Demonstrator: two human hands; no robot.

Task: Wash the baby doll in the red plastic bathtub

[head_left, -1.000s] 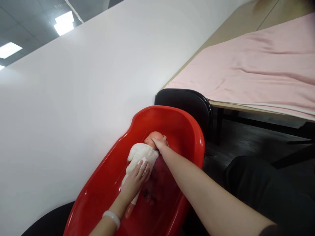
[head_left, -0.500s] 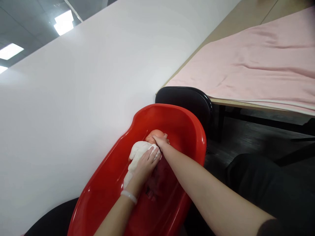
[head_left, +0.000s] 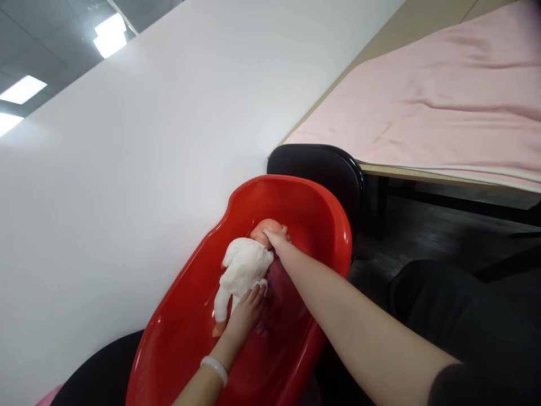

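Observation:
A baby doll (head_left: 243, 265) with a white body lies tilted in a red baby bath tub (head_left: 163, 332), its head toward the far end. My right hand (head_left: 276, 237) grips the doll's orange-toned head, thumb on the near side and fingertips showing beyond. Against the doll's lower side rests my left hand (head_left: 249, 307), fingers bent over a small piece of white cloth (head_left: 262, 283). The left palm is hidden, and so is part of one doll leg beneath that hand. A pale bracelet circles my left wrist.
Behind the tub stands a black chair (head_left: 315, 160). A pink cloth (head_left: 443, 113) covers a wooden table at the right. The white wall (head_left: 147, 169) runs along the tub's left side. Another dark rounded seat (head_left: 101, 369) shows at lower left.
My left hand has slid from the doll's upper body down toward its legs, with the white cloth, baring more of the white torso. The right hand keeps its grip on the head.

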